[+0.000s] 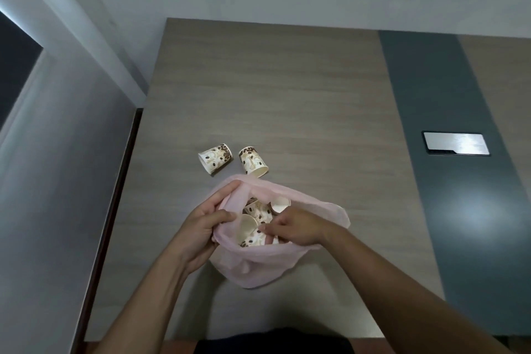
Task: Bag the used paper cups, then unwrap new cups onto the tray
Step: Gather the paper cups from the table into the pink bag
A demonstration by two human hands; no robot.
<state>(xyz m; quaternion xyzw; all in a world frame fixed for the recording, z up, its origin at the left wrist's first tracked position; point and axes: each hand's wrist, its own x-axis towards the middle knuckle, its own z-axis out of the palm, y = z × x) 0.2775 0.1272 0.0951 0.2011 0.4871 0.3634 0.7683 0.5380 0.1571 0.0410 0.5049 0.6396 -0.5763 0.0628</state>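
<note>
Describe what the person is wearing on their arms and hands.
Nothing shows on either. The left hand and right hand are ungloved, with no ring, watch or bracelet visible, and no sleeve reaches into view on either arm.

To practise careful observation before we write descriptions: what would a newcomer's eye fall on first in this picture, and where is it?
The pink plastic bag stands out at the near middle of the table, its mouth gripped by the left hand while the right hand reaches in among patterned paper cups. Just beyond it a left cup and a right cup lie on their sides.
</note>
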